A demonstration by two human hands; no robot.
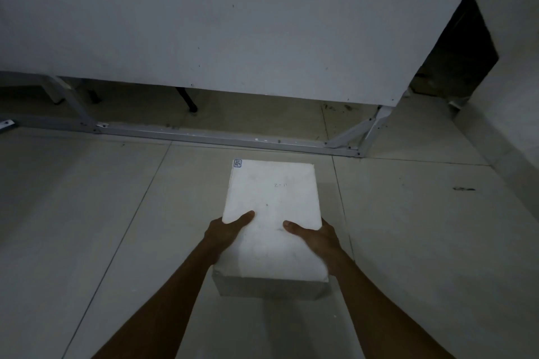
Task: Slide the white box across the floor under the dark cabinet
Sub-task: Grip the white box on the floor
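A dim room with a floor [87,213] of large pale tiles, their seams running away from the viewer. Nearest the viewer, two bare forearms reach forward from the bottom edge of the view. The left hand [226,232] grips the left side of a white box [272,221], its thumb lying flat on the box's top and the other fingers hidden down the side. The right hand [316,237] grips the right side in the same way, thumb on top and pointing inward.

The white box is rectangular and sits in the middle of the view, low over the tiled floor; whether its underside touches the tiles cannot be told. Its long axis runs straight away from the viewer, with one short end facing the viewer and the other short end pointing at the structure ahead. Both hands hold it at the near half. A small blue-edged label [237,163] sits on the far left corner of its top, and faint handwriting [279,185] is near the middle of the far half.

Just beyond the box's far end, a pale metal bar [204,135] lies along the floor from left to right, across the box's path, with slanted braces rising at both ends. Above it hangs a large pale grey panel [233,23], leaving a low shadowed gap over the floor. Inside that gap, a thin dark leg [188,100] stands. At far right, beside a pale wall [507,81], is a dark opening [463,46].
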